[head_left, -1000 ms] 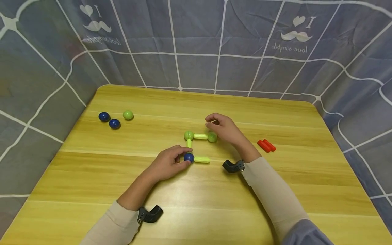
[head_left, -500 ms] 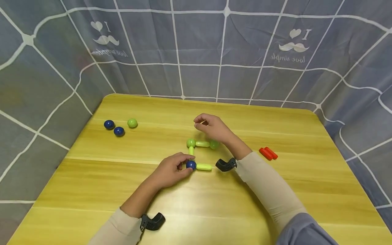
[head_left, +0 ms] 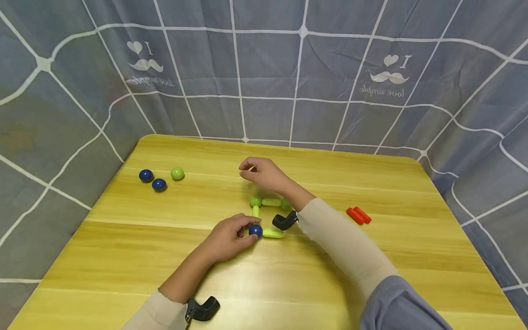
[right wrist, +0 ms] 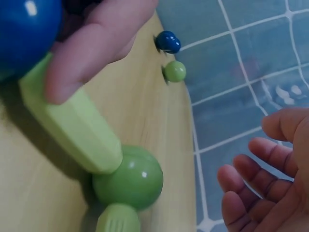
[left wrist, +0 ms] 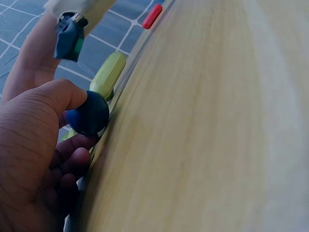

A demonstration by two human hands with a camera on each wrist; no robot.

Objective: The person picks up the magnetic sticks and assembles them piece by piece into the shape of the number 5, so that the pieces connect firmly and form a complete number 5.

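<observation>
My left hand [head_left: 228, 238] pinches a blue ball [head_left: 255, 230] between thumb and fingers at the near corner of a rod-and-ball shape. From that ball one yellow-green rod [head_left: 273, 233] points right, its far end free. A second rod [right wrist: 77, 121] runs away to a green ball [head_left: 255, 201]. A third rod [head_left: 271, 202] joins this to another green ball [head_left: 285, 204], partly behind the right forearm. My right hand [head_left: 266, 174] hovers past the far side of the shape, fingers loosely bent and holding nothing.
Farther left on the wooden table [head_left: 330, 293] lie two blue balls [head_left: 146, 175] and a loose green ball [head_left: 177, 173]. Two red rods [head_left: 359, 215] lie side by side to the right. A grey grid-patterned curtain [head_left: 268, 64] surrounds the table's back and sides.
My right hand has moved left across the far side of the shape, its forearm now overlapping the right-hand green ball. My left hand keeps its hold on the blue ball. The head view has tilted slightly.
</observation>
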